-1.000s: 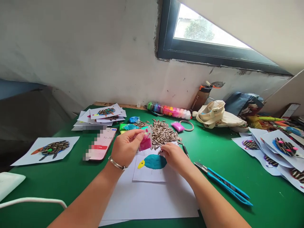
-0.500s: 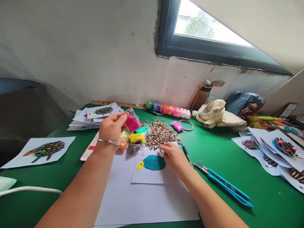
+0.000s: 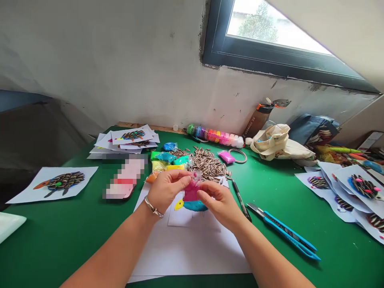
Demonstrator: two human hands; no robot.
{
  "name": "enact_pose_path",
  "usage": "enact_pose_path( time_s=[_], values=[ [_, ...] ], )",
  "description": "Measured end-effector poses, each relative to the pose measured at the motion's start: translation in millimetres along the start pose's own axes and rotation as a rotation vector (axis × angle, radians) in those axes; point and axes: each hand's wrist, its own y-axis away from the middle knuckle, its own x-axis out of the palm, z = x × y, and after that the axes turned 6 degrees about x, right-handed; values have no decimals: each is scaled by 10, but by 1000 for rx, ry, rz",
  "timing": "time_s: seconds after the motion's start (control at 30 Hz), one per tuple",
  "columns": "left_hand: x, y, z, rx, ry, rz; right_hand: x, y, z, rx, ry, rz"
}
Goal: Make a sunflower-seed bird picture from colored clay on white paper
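Both hands meet above the middle of the sheet, pinching a clear bag of magenta modelling clay [image 3: 190, 193]. My left hand [image 3: 166, 190], with a silver bracelet [image 3: 153, 208] on its wrist, holds the bag's left side. My right hand [image 3: 217, 203] presses on its right side. Just below them lies a paper with a bird drawing [image 3: 192, 218], whose teal clay body [image 3: 195, 207] and yellow head [image 3: 179, 205] are partly hidden by the hands. A pile of striped sunflower seeds [image 3: 207, 165] sits beyond the hands, and bagged clay packets [image 3: 165, 163] lie to its left.
A blurred phone [image 3: 126, 179] lies on the green table [image 3: 45, 248] at left, beside a finished seed picture [image 3: 54, 182]. Papers are stacked [image 3: 126, 140] at back left and fanned [image 3: 339, 192] at right. A blue-handled cutter [image 3: 283, 232] and a pen [image 3: 240, 196] lie right of the sheet.
My left hand has moved down and right from above the packets, bringing the magenta bag over the bird drawing. My right hand now grips the bag too. The camera has shifted slightly.
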Motion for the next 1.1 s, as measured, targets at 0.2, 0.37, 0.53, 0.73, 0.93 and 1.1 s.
enact_pose_path(
  time_s=[0.2, 0.37, 0.53, 0.73, 0.93, 1.1],
  values=[
    [-51, 85, 124, -139, 228, 49, 109, 13, -33, 16, -57, 76],
    [-52, 162, 261, -248, 255, 132, 124, 23, -69, -20, -16, 52],
    [-41, 173, 271, -119, 128, 184, 90, 24, -66, -138, 147, -40],
    [-29, 175, 207, -65, -127, 230, -21, 55, 6, -415, 266, -279],
    [1, 218, 224, -3, -230, 273, -28, 137, 63, -588, 433, -269],
    [1, 242, 253, 66, -364, 238, -4, 141, 55, -592, 472, -272]
  ],
)
